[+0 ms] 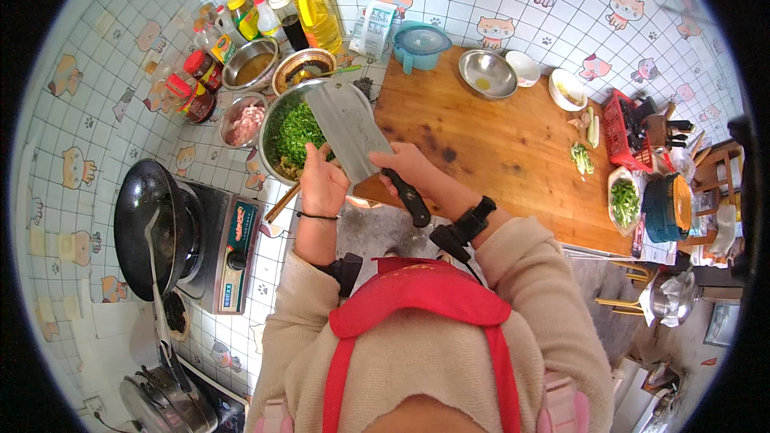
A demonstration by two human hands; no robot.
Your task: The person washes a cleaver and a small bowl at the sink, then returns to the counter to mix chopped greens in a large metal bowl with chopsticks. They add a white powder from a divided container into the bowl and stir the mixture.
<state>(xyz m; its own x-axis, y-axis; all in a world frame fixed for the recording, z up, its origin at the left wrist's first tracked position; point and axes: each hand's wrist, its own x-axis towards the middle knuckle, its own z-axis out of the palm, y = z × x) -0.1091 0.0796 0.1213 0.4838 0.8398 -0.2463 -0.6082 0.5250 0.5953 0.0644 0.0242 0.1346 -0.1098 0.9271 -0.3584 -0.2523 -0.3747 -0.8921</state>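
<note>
My right hand (413, 172) grips the black handle of a cleaver (350, 132). Its broad blade is raised and tilted over the right side of a large metal bowl (267, 151). Chopped green herbs (295, 130) fill much of that bowl, with some paler food at the near side partly hidden. My left hand (323, 184) is beside the blade at the bowl's near edge, fingers stretched out and holding nothing I can see. A pair of chopsticks (282, 202) sticks out from the bowl next to my left wrist.
A wooden cutting board (481, 164) spans the right, with a metal bowl (488, 74) and scallion pieces (581, 160) on it. Left stands a black wok (148, 224) on a portable stove (228, 248). Bottles, an oil jug (317, 16) and a bowl of raw meat (243, 122) line the back left.
</note>
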